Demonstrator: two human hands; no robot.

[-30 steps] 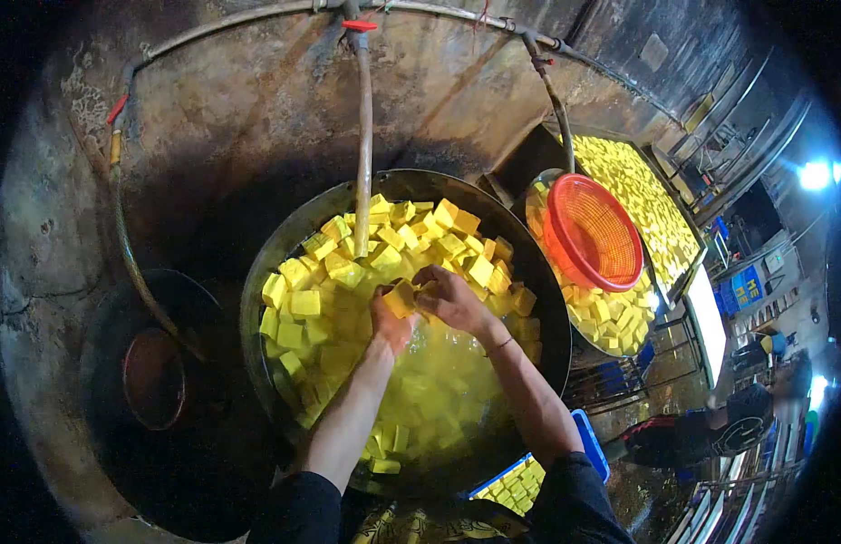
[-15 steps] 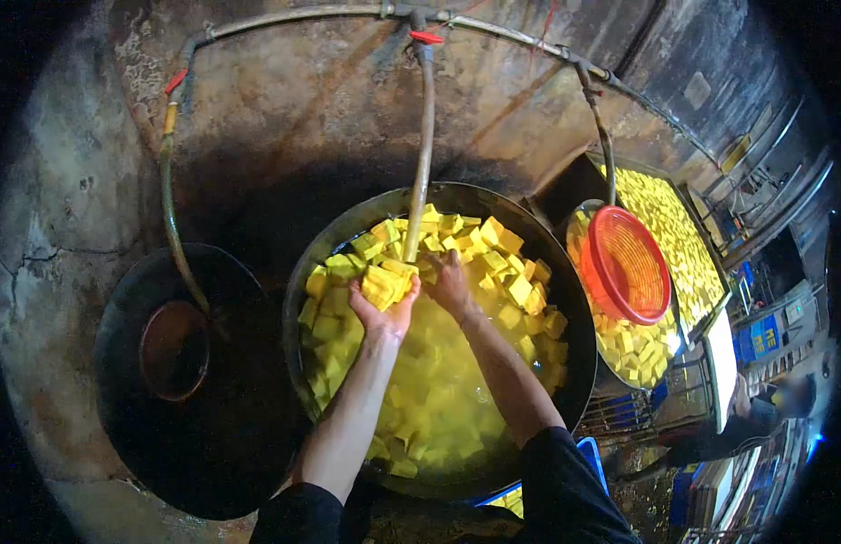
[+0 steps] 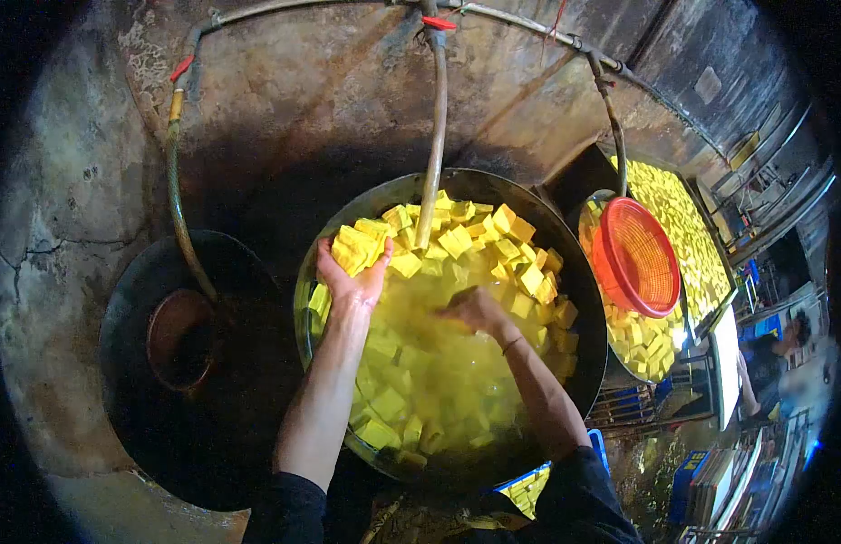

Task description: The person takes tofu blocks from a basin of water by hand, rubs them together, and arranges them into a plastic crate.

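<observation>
A: Head view: what does the left hand (image 3: pixel 352 283) carry?

B: A small stack of yellow blocks (image 3: pixel 358 248). The palm is turned up beneath them, and its grip is curled about their sides, above the left part of the round vat (image 3: pixel 576 261).

A: And the right hand (image 3: pixel 480 311)?

B: It lies over the middle of the vat, at the cloudy yellow liquid (image 3: pixel 439 354), with a thin band (image 3: pixel 511 344) at the wrist. The fingers are blurred; whether this grip is spread or pinching anything cannot be told.

A: Where are the loose blocks (image 3: pixel 457 241)?

B: Heaped along the far and right sides of the vat, with others submerged nearer the wearer. A hose (image 3: pixel 435 136) hangs down to the far heap.

A: The surroundings?

B: To the left, a dark tub (image 3: pixel 149 435); to the right, a red basket (image 3: pixel 642 254) beside more blocks (image 3: pixel 652 349); below, a blue crate (image 3: pixel 600 447) near the right sleeve (image 3: pixel 579 494); at far right, another person (image 3: pixel 767 363).
</observation>
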